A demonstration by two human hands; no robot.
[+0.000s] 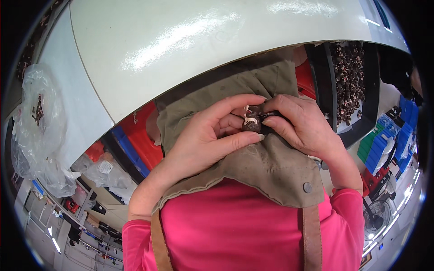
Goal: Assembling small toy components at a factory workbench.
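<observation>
Over my apron-covered lap, my left hand (205, 128) pinches a small dark brown figurine (251, 125) with cream-coloured trim between thumb and forefinger. It has a rounded lower part and a smaller rounded top. My right hand (300, 122) is closed just beside it, thumb and forefinger pressed around a thin dark tool (266, 114). The tool's fine tip reaches the figurine's cream trim. Most of the tool is hidden by my right fingers, so its exact kind does not show. An olive-brown apron (257, 167) lies bunched under both hands.
A glossy white tabletop (181, 54) curves in front of me. To the right, a black tray (370, 90) holds many small brown and cream pieces (348, 81). Clear plastic bags (43, 135) hang at the left. Blue and green bins (377, 144) and a fan (377, 214) are at the right.
</observation>
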